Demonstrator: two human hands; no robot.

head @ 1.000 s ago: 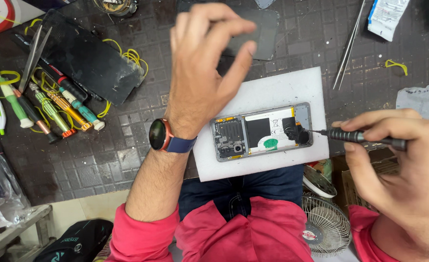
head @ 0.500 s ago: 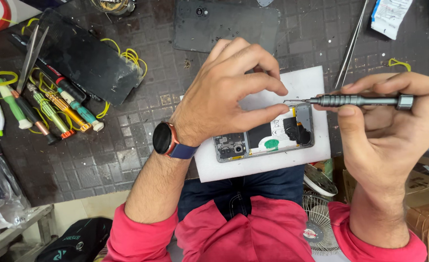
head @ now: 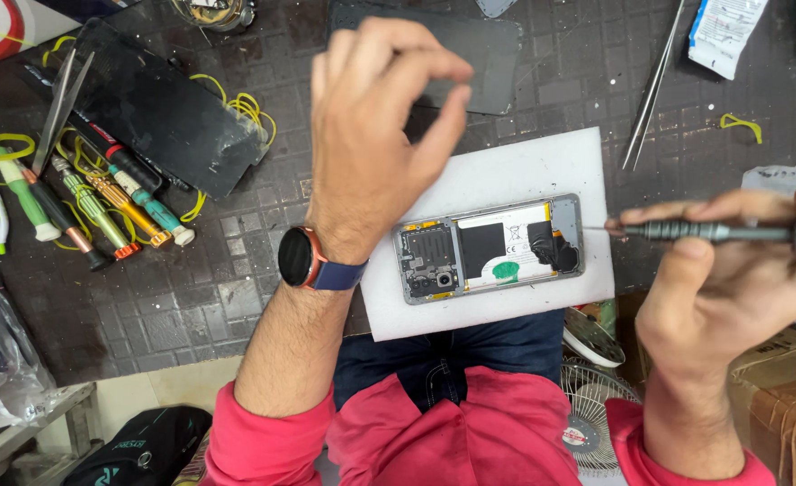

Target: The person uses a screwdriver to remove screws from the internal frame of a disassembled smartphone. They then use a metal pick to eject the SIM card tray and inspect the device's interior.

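Opened phone [head: 492,249] between raised left hand [head: 375,135] and right hand's [head: 731,288] screwdriver [head: 713,232]

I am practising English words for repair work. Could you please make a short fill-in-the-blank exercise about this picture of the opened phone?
1. The opened phone lies on a ____ foam pad.
2. The right hand holds a slim grey ____, its tip pointing at the phone.
3. The left hand is raised above the pad and wears a ____ on its wrist.
4. A row of screwdrivers lies on the dark mat, on the ____ side of the picture.

Missing words: white; screwdriver; watch; left
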